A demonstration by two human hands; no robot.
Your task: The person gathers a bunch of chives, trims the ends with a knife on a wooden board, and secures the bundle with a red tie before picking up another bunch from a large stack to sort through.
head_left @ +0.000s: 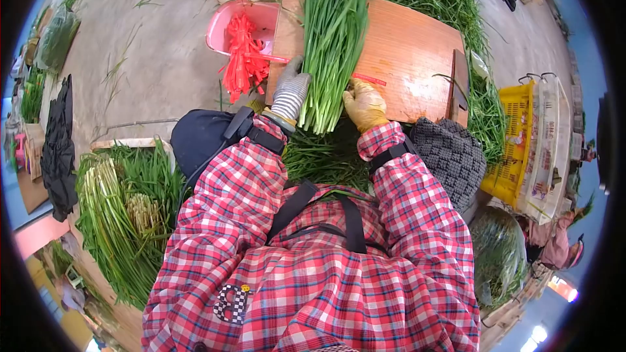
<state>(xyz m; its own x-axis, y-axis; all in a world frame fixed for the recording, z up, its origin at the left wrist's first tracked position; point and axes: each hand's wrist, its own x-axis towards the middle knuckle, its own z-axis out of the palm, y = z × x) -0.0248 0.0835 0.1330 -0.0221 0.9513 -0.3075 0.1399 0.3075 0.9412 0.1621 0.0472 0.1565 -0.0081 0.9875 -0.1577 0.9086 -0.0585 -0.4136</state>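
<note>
A thick bunch of long green leaves [334, 32] lies at 12 o'clock on the wooden board [414, 58], its tips toward 12 and its pale stem ends toward 6, just past the board's near edge. The bunch looks light for its size and soft: the leaves should bend and bruise easily and slide over one another if held loosely, while the pale stems seem firmer and perhaps a little slick. The best hold is likely around that lower, firmer third, snug but not crushing, with the loose tips left resting on the board. The left hand [291, 94], in a grey striped glove, lies along the 9 o'clock side of the stems; its fingertips are hard to make out, so whether they clamp anything I cannot tell. The right hand [365, 105], in a yellow glove, sits at the 3 o'clock side, fingers curled together close by a red strip [370, 79]; whether they pinch it or the stems I cannot tell. More red ties [242, 58] spill from a pink tub [218, 25] at 11 o'clock. As for writing, a checkered letter B [231, 305] shows on the plaid shirt [313, 293] at 7 o'clock; the red marks on the pale crate [542, 156] at 3 o'clock, beside a yellow crate [512, 127], are too small to read, and no brand is legible.
</note>
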